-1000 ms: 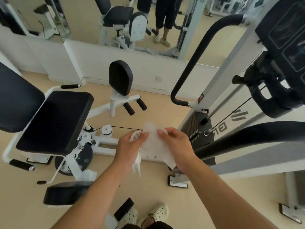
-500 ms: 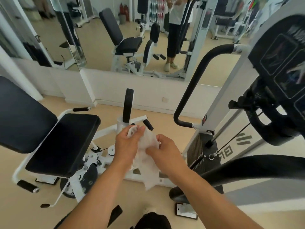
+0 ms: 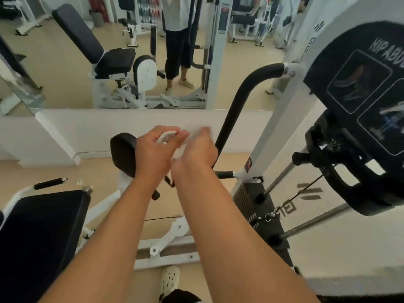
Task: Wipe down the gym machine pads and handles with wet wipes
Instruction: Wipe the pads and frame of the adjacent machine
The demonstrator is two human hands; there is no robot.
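Observation:
Both hands are raised in front of me, close together. My left hand [image 3: 156, 149] pinches a folded white wet wipe [image 3: 167, 136] between thumb and fingers. My right hand [image 3: 196, 149] grips the same wipe from the right; most of the wipe is hidden between the hands. Behind my left hand stands a black oval leg pad [image 3: 122, 154] of the white hip machine. A black curved handle bar [image 3: 238, 106] rises just right of my right hand. The black seat pad [image 3: 43, 232] lies at lower left, with a short black grip [image 3: 49, 183] above it.
The weight stack [image 3: 258, 211] and white upright frame [image 3: 282, 119] stand to the right, under a black placard housing [image 3: 358, 88]. A wall mirror [image 3: 131, 51] ahead reflects the machine and a person's legs. My shoe [image 3: 169, 278] is on the tan floor below.
Both hands have risen with the wipe, bunching it from a spread sheet into a small fold between them. The view has tilted up toward the mirror.

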